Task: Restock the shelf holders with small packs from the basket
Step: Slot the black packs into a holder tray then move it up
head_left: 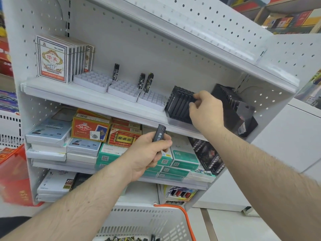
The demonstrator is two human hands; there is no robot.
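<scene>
Here the left hand [147, 153] grips a black lighter [159, 134] below the upper shelf [90, 99], while the right hand [206, 110] pinches a pack in the black holder [178, 105]. Forcing it in crooked could tip neighbouring packs or shove the holder backward. The basket [147, 221] waits underneath.

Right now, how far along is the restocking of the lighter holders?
Early. The black holder already carries rows of dark packs, and the right hand is at its top row. The left hand grips one black lighter, not yet placed. The three white trays hold only three lighters between them, and the basket still shows packs at the bottom.
</scene>
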